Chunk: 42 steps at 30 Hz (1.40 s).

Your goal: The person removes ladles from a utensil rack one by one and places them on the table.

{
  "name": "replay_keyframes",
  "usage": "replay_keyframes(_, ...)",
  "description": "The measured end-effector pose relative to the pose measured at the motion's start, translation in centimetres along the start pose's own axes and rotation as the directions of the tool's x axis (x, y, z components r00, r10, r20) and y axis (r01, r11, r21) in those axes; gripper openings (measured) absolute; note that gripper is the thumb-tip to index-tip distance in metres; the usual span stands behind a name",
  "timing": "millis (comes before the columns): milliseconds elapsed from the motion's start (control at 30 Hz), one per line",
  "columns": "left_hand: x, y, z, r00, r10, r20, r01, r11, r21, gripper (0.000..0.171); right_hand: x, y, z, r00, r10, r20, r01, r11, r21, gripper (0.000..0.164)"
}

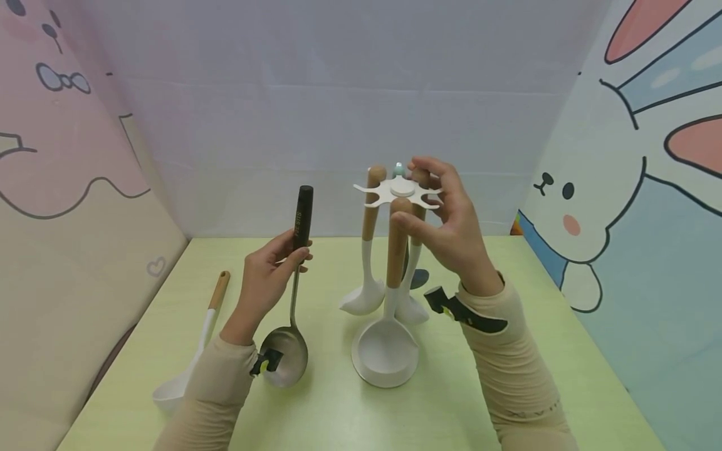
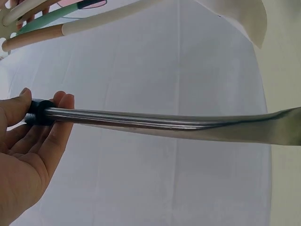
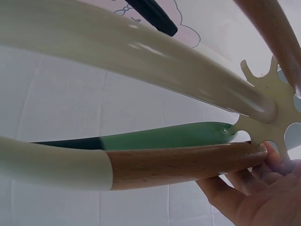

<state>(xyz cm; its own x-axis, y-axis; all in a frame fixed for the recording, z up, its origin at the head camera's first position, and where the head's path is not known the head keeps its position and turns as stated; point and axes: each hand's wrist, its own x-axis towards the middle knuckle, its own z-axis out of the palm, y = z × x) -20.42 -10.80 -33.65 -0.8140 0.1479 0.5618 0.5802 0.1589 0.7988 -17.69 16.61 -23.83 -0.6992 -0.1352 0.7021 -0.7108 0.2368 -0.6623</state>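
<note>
My left hand (image 1: 264, 285) pinches the lower part of the black handle on a steel ladle (image 1: 286, 357); the ladle hangs upright, bowl down. In the left wrist view, thumb and fingertips close round the handle's end where the steel shaft (image 2: 141, 118) begins. At the white utensil rack (image 1: 402, 188), my right hand (image 1: 454, 228) has its fingers and thumb round the top of a wooden-handled white utensil (image 3: 183, 165) hanging on the right. A white ladle (image 1: 389, 344) with a wooden handle hangs at the front, another white ladle (image 1: 363, 297) at the left.
A white ladle with a wooden handle (image 1: 219, 291) lies on the table (image 1: 321, 407) at the left, partly behind my left sleeve. A green-handled utensil (image 3: 169, 135) with a dark head hangs at the rack's back. A pale cloth wall (image 1: 361, 113) stands behind the table.
</note>
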Motion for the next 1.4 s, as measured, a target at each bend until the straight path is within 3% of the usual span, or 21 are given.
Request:
replay_keyframes(233,0.3,-1.4,-0.8,0.999,-0.037,0.011,0.036,0.998,0.056,0.035,-0.1,0.0,0.0,1.0,-0.003,-0.004,0.003,1.0,-0.007,0.104)
replay_keyframes(400,0.5,-2.4,-1.5,0.994,-0.106,0.013,0.104,0.991,0.081,0.035,-0.1,0.0,-0.1,1.0,-0.004,-0.004,0.004,1.0,-0.017,0.103)
replay_keyframes(667,0.3,-3.9,-2.6,0.961,-0.277,0.022,0.275,0.959,0.067,0.04,-0.1,0.0,0.0,1.0,0.005,-0.002,-0.005,1.0,-0.005,0.103)
replay_keyframes(1033,0.1,-5.6,-3.5,0.95,-0.312,0.012,0.309,0.944,0.116,0.039,-0.1,0.0,-0.1,1.0,-0.003,-0.006,0.002,1.0,-0.01,0.103)
replay_keyframes(1267,0.0,-6.5,-4.0,0.927,-0.373,0.02,0.368,0.921,0.128,0.041,-0.1,0.1,-0.1,1.0,-0.006,-0.005,0.006,1.0,-0.013,0.102)
replay_keyframes(1400,0.0,-7.1,-4.2,0.925,-0.378,0.027,0.37,0.916,0.155,0.04,-0.1,0.2,-0.1,1.0,-0.01,-0.004,0.01,1.0,-0.015,0.102)
